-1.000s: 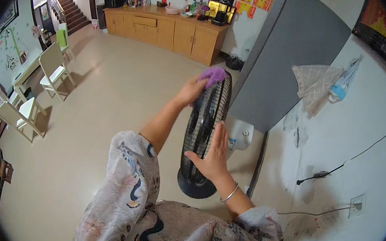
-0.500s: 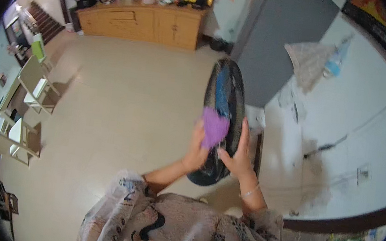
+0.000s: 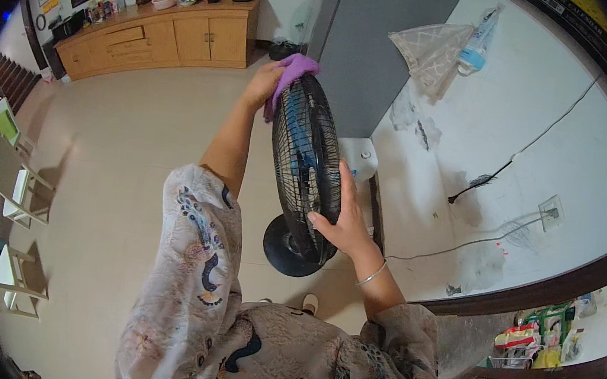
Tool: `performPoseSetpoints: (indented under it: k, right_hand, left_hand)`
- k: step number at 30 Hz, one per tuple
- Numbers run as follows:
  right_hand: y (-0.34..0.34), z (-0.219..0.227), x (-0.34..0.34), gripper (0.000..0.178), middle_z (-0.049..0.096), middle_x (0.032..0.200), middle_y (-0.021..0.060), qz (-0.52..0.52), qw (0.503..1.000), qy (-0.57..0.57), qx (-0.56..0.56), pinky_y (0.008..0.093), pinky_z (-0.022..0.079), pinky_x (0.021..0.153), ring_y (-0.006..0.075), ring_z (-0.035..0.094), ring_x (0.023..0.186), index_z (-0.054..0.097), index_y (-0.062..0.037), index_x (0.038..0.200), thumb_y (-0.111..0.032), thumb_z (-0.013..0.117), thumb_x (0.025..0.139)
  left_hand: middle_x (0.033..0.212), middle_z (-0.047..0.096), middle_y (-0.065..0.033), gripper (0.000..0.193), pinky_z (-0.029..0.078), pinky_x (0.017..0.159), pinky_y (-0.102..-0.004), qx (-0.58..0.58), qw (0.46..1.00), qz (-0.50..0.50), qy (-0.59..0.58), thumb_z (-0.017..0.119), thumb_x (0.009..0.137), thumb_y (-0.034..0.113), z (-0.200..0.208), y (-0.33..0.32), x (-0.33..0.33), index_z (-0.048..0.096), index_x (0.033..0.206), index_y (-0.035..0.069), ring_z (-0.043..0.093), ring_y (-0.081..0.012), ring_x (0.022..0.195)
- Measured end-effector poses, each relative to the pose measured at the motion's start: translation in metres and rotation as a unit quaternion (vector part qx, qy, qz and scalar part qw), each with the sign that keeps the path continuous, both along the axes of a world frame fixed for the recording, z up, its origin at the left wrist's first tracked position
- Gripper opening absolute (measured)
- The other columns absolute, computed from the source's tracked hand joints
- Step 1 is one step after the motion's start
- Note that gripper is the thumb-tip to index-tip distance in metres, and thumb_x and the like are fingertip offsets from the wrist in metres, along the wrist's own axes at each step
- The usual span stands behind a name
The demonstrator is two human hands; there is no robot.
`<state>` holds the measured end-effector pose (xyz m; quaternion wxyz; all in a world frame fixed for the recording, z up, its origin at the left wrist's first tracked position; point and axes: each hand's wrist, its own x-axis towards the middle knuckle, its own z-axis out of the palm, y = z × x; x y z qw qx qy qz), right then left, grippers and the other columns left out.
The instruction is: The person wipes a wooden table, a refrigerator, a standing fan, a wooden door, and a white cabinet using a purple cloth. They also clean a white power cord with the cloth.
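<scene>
Pinching a bunched purple cloth [image 3: 298,74], the left grip [image 3: 264,85] has its fingers closed on the fabric at the top of the black fan [image 3: 317,125]. Half a second ago that cloth lay lower, against the middle of the fan; now it is draped over the fan's upper edge, with one end hanging down its left side. This suggests that the wiping has moved from the fan's middle to its top rim. The right grip [image 3: 349,229] is spread wide and has no cloth: its palm and fingers lie along the fan's lower right side, with the thumb in front, probably to steady it, much as half a second ago. The fan itself is between the two, tilted, its grille now turned to show more of the blue blades [image 3: 296,132] inside. At the fan's foot is its round base [image 3: 289,254]; I cannot tell how firmly that sits on the floor [image 3: 131,192]. One light shoe [image 3: 311,303] shows just below the fan, and a white box [image 3: 358,157] is just to its right. Farther out, a tall grey panel [image 3: 384,41] rises behind the fan, while pale chairs [image 3: 15,170] stand well to its left.
</scene>
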<state>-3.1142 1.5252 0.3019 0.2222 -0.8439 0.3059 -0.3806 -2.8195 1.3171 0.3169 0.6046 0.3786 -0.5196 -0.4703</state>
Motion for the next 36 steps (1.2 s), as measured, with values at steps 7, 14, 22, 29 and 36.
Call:
performPoseSetpoints:
  k: [7,14,22,29,36]
  right_hand:
    - [0.003,-0.006,0.008,0.098,0.018,0.148,0.0248,0.003,1.0,-0.019,0.009,0.0438,0.018,0.112,0.0375,0.019,0.138,0.009,0.0002,0.145,-0.023,0.071,0.072]
    - [0.001,-0.008,-0.003,0.097,0.015,0.149,0.0244,-0.007,1.0,-0.018,0.019,0.0431,0.017,0.113,0.037,0.017,0.139,0.009,0.0001,0.145,-0.02,0.071,0.072]
    - [0.0,-0.007,0.011,0.096,0.017,0.149,0.0237,0.01,0.999,-0.038,0.02,0.0429,0.017,0.112,0.0367,0.018,0.138,0.01,0.0009,0.144,-0.021,0.07,0.072]
    - [0.002,-0.014,0.015,0.096,0.018,0.148,0.023,-0.001,0.998,-0.065,0.012,0.0431,0.018,0.112,0.0364,0.019,0.138,0.011,-0.0005,0.145,-0.022,0.069,0.072]
    - [0.0,-0.016,0.005,0.096,0.021,0.148,0.0215,0.029,0.991,-0.1,0.087,0.0397,0.02,0.112,0.0336,0.024,0.136,0.012,-0.0021,0.146,-0.02,0.068,0.07]
  left_hand:
    - [0.079,0.061,-0.0061,0.024,0.046,0.055,-0.0299,0.15,0.963,0.207,-0.084,0.046,0.091,0.02,-0.095,-0.015,0.05,0.06,0.104,0.005,0.057,-0.0138,0.066]
    - [0.094,0.064,-0.0054,0.03,0.047,0.073,-0.0295,0.085,0.987,0.018,-0.138,0.051,0.091,0.027,0.052,0.038,-0.013,0.064,0.107,0.006,0.058,-0.0153,0.083]
    - [0.081,0.063,-0.0062,0.026,0.046,0.065,-0.0273,-0.028,0.981,0.19,-0.01,0.051,0.091,0.022,-0.036,0.023,-0.012,0.063,0.102,0.002,0.056,-0.0146,0.07]
    - [0.062,0.053,-0.0026,0.009,0.033,0.034,-0.0255,-0.002,0.979,0.177,0.101,0.054,0.088,0.012,-0.119,0.106,-0.04,0.057,0.092,0.005,0.047,-0.0105,0.045]
    - [0.076,0.06,-0.0022,0.022,0.046,0.054,-0.0275,0.177,0.981,0.071,-0.022,0.058,0.085,0.011,-0.261,0.252,-0.105,0.058,0.105,0.005,0.056,-0.0121,0.063]
